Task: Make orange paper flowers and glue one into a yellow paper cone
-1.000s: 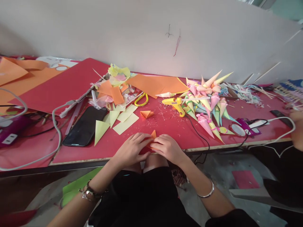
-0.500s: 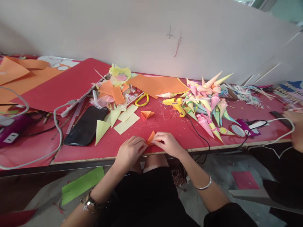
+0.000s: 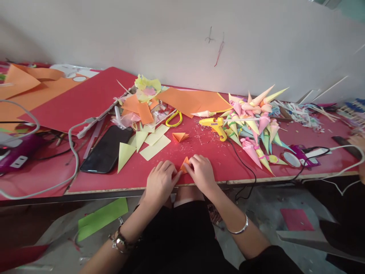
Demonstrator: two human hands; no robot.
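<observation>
A small folded piece of orange paper (image 3: 185, 164) is at the table's front edge, between my two hands. My left hand (image 3: 161, 179) pinches its left corner. From the right, my right hand (image 3: 202, 171) holds it with thumb and fingers. Just beyond lies another folded orange piece (image 3: 180, 137). Pale yellow paper rectangles (image 3: 155, 147) and a yellow folded triangle (image 3: 126, 155) rest to the left of it. A yellow glue gun (image 3: 214, 126) lies to the right, its tip pointing left.
Paper cones (image 3: 252, 125) are heaped right of the glue gun. A black phone (image 3: 107, 150), yellow-handled scissors (image 3: 174, 118) and white cables lie on the red table (image 3: 114, 183). Another person's hand (image 3: 359, 148) shows at the right edge.
Everything on the table appears slightly shifted as the view moved. My fingers have changed position on the folded orange paper, and more of it shows between them.
</observation>
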